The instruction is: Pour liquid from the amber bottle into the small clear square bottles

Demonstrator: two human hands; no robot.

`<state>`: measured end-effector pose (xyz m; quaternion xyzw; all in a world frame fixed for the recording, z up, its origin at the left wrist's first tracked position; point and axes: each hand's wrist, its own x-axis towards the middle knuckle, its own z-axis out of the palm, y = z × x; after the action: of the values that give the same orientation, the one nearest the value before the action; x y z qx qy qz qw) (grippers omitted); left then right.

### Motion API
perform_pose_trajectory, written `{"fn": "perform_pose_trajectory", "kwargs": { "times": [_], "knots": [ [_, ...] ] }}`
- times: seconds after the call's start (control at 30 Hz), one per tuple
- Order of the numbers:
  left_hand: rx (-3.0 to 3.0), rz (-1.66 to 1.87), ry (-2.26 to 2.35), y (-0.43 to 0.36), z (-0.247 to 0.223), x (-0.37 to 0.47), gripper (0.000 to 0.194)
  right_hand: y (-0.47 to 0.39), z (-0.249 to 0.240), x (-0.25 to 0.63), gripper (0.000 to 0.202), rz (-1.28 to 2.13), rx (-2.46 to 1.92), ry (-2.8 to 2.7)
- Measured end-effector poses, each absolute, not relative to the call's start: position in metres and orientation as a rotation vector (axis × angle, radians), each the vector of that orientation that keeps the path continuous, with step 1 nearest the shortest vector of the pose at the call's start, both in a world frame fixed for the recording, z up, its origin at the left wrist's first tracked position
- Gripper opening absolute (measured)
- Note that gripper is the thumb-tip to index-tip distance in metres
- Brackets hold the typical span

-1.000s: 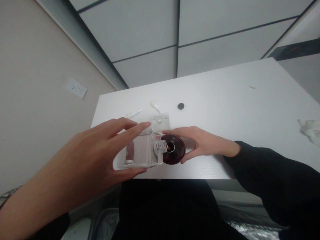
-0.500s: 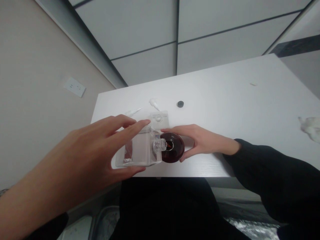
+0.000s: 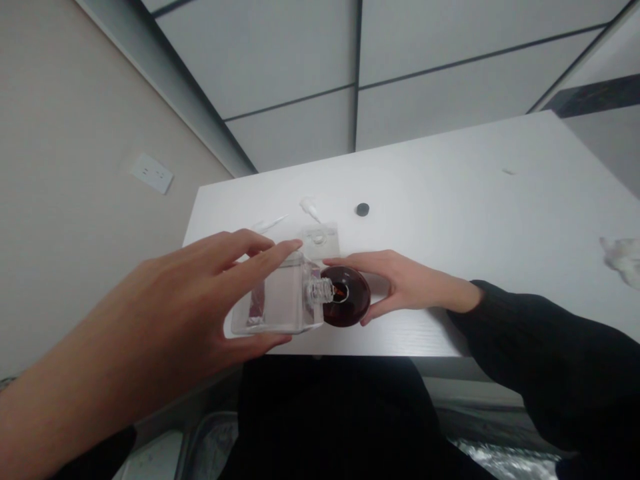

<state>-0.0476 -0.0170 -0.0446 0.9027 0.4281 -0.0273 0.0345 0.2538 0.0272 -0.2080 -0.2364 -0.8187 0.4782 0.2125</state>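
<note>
My left hand (image 3: 200,293) grips a clear square bottle (image 3: 280,300) that is tipped on its side, its threaded neck pointing right. That neck sits over the round opening of a dark brown bottle (image 3: 353,307), which stands on the table. Around the brown bottle's right side my right hand (image 3: 395,280) is wrapped, thumb and fingers on either side. Just behind them is another clear square bottle (image 3: 325,243), partly hidden by the tilted one. Whether liquid is flowing between the bottles is hard to make out.
The white table (image 3: 450,213) carries a small dark cap (image 3: 363,209), white pump tops (image 3: 310,208) at the back left and a crumpled whitish bundle (image 3: 623,260) at the right edge. Pale panelled doors (image 3: 290,120) rise behind. A wall with a socket (image 3: 153,173) is on the left.
The view has shifted very slightly. Both hands and both held bottles keep the same positions relative to each other.
</note>
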Motion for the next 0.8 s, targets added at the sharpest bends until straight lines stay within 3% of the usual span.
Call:
{"fn": "perform_pose_trajectory", "kwargs": {
  "times": [0.8],
  "knots": [
    [2.887, -0.131, 1.281, -0.0196, -0.0408, -0.0411, 0.071, 0.0273, -0.2114, 0.2542, 0.093, 1.287, -0.645, -2.273]
  ]
}}
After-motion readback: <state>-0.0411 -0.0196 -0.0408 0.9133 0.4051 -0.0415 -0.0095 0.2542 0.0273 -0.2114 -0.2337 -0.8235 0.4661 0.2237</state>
